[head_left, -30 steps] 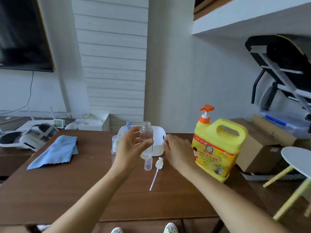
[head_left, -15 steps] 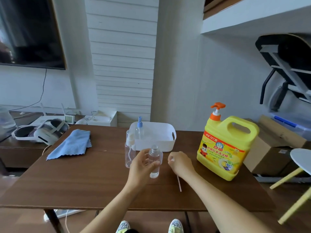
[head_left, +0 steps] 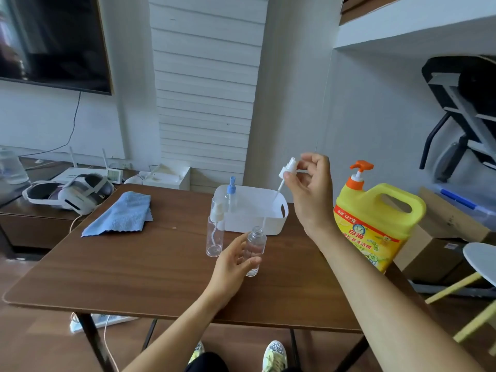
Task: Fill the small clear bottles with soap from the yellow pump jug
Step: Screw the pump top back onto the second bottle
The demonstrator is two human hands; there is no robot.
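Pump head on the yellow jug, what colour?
Orange pump head on the yellow jug, clear in the head view.

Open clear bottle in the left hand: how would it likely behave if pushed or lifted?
Probably very light: the open clear bottle looks empty and thin-walled. Tall and narrow on the table, it would likely tip under a sideways push unless the left hand steadies it. Its round body would probably roll once down.
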